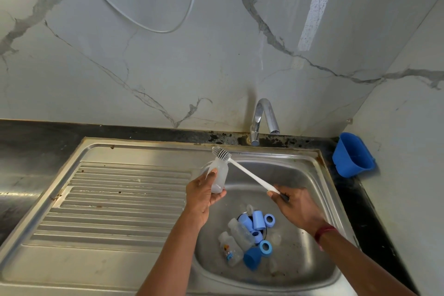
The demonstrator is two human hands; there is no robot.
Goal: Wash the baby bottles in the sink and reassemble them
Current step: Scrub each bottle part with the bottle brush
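Left hand [203, 196] is gripping a frosted, translucent baby bottle [219, 176], fingers curled round its lower body and holding it mouth-up, slightly tilted, over the left side of the sink basin [300, 168]. Right hand [296, 209] is clasping the handle end of a white bottle brush [247, 173], whose grey bristle head is sitting at the bottle's mouth. Two more clear bottles [240, 233] are lying by the drain, one with a small coloured print, among light-blue caps [258, 220] and screw rings [269, 220].
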